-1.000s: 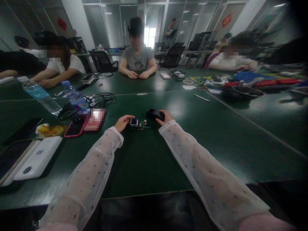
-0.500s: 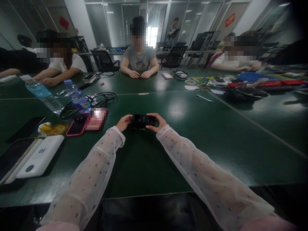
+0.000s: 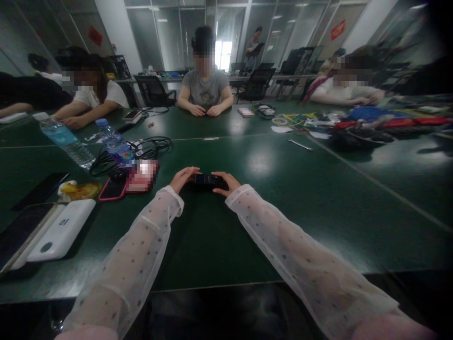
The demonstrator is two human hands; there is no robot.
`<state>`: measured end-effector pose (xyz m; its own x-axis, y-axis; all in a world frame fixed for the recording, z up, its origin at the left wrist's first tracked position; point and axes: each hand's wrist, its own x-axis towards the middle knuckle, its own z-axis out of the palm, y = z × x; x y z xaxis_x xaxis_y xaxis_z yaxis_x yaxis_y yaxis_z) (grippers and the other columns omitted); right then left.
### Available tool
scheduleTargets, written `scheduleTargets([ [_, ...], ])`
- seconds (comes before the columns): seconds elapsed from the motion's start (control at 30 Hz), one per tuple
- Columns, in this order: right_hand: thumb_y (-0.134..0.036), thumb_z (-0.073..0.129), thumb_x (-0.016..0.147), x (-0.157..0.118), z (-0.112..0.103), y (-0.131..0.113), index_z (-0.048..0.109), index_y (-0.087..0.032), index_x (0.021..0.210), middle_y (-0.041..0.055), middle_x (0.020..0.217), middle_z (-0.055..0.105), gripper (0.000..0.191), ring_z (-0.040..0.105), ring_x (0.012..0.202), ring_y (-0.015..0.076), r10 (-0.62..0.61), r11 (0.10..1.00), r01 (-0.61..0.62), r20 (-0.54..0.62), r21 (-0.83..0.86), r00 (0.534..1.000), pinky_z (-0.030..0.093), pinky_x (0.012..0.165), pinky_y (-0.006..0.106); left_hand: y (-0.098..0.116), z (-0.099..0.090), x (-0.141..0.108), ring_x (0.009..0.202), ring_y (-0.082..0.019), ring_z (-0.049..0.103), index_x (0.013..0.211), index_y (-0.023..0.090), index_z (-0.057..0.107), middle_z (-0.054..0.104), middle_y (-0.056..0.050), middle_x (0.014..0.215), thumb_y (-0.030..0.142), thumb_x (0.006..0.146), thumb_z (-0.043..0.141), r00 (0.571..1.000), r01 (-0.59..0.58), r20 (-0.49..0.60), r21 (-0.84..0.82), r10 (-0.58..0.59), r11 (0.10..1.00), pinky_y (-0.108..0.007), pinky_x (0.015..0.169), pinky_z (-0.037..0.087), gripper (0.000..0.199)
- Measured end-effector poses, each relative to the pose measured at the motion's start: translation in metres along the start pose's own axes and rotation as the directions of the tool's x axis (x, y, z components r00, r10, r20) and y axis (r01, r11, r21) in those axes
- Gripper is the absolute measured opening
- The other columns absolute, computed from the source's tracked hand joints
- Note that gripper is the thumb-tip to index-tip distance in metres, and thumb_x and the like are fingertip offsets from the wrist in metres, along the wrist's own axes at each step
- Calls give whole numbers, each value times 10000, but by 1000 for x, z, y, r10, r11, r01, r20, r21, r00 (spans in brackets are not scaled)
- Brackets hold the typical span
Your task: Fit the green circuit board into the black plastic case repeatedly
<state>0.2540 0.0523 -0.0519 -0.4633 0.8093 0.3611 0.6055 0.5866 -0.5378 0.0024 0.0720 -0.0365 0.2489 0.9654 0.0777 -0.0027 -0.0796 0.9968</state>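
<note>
A small black device (image 3: 206, 181) with faint lit marks on its face is between my hands, low over the green table (image 3: 212, 245). My left hand (image 3: 184, 178) is at its left end, fingers along the top edge. At the right end, my right hand (image 3: 227, 183) grips it between thumb and fingers. Both forearms are in sheer white dotted sleeves. To the left of my left hand lie a pink-red phone case (image 3: 141, 177) and a phone with a pink rim (image 3: 112, 187).
Two plastic bottles, one clear (image 3: 65, 140) and one with a purple label (image 3: 115, 143), stand by black cables (image 3: 155, 144) at the left. A white power bank (image 3: 62, 230) lies nearer. A wrench (image 3: 300, 145) is beyond at right. Several people sit around the table.
The black device has tilted and sits slightly lower, its face looking narrower. My left fingers have shifted onto its upper edge, and my right hand has moved slightly left and down.
</note>
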Motion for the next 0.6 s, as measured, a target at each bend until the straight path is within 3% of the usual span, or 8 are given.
scheduleTargets([
  [0.2,-332,741,755,0,-1,0,439,-308,1348,69,1281,585,665,584,1110,287,-4,1000,4,9,6,1000,466,972,494,5,3,-1,1053,-251,609,1056,166,696,698,-83,1077,506,821,612,994,-72,96,314,44,947,-386,967,427,422],
  [0.6,-208,750,736,-2,-5,-12,468,-271,1306,92,1231,588,639,560,1131,282,-78,995,78,-5,-54,997,461,979,496,4,6,-6,1050,-264,588,1116,177,686,672,-79,1080,631,896,425,987,-66,158,439,-4,896,-397,970,408,567],
])
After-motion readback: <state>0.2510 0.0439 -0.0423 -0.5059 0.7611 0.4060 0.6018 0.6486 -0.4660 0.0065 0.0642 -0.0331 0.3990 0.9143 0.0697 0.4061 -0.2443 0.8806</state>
